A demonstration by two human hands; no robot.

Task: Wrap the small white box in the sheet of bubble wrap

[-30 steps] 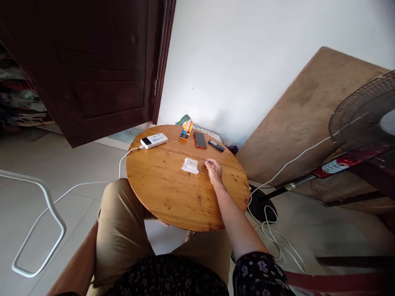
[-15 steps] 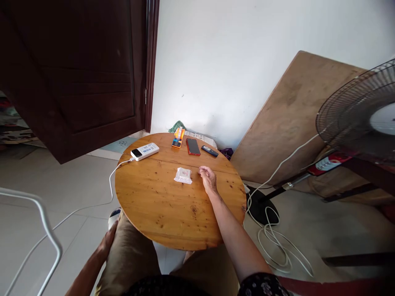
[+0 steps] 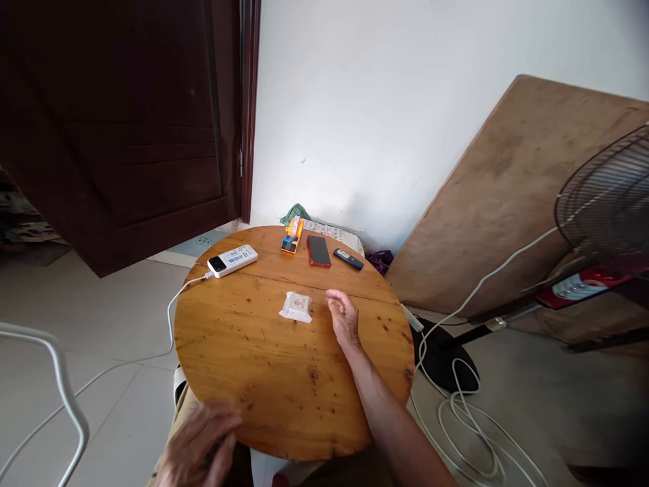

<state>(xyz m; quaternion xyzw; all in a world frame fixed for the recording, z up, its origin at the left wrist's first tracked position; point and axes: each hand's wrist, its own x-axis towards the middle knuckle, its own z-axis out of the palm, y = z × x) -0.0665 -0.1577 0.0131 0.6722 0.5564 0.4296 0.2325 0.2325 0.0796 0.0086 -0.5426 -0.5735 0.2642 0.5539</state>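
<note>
Your right hand [image 3: 343, 316] lies on the round wooden surface [image 3: 284, 379], fingers loosely apart, empty, just right of the packet [image 3: 297, 306]. Your left hand [image 3: 200, 446] sits blurred at the near rim, seemingly open. Beyond lie a power bank [image 3: 232, 260], phone [image 3: 318, 251] and remote [image 3: 348, 258]. A dark door [image 3: 126, 128] stands left, a fan [image 3: 606, 210] right.

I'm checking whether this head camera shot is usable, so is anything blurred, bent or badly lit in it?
Head view: the left hand at the near rim of the round wooden table is motion-blurred; the right hand and the small white plastic packet are sharp; the dark brown door leans from wide-angle distortion; the white wall is brightly, evenly lit.
</note>
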